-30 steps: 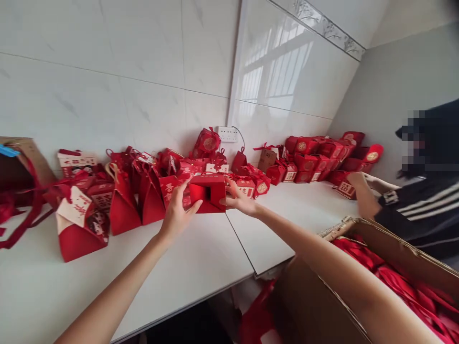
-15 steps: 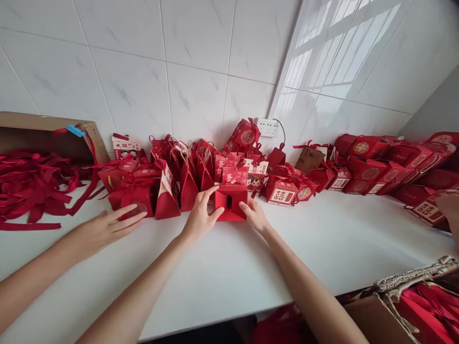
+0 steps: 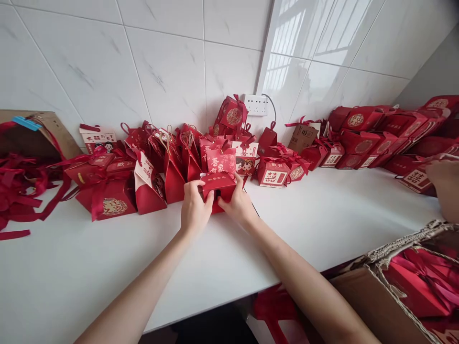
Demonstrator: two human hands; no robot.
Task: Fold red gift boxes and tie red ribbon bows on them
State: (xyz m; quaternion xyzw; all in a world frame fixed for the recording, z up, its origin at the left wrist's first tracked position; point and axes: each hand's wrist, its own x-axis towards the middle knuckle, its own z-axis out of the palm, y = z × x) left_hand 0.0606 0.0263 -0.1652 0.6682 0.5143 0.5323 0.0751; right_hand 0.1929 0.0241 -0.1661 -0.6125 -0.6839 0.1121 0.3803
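Note:
Both hands are around a small red gift box [image 3: 219, 183] standing on the white table, in front of the row of boxes. A flap with pale lettering now lies across its upper side, and a dark opening shows below it. My left hand [image 3: 195, 208] grips the left side, thumb at the front and fingers at the upper corner. On the opposite side, my right hand [image 3: 239, 205] holds it with the thumb in front at the opening and the fingers along the far edge. A red card with pale characters [image 3: 222, 161] stands just behind.
Finished-looking red boxes with ribbons [image 3: 107, 196] line the left. More boxes [image 3: 362, 143] are piled at right, near another person's hand [image 3: 444, 181]. Red ribbons [image 3: 21, 186] lie far left. A torn carton [image 3: 373, 286] stands at the front right; a power strip [image 3: 256, 105] is behind.
The box's upper flap has come down over the opening. My right fingers have moved up to its far edge. Another person's hand has left the ribboned box at left. The view has shifted right.

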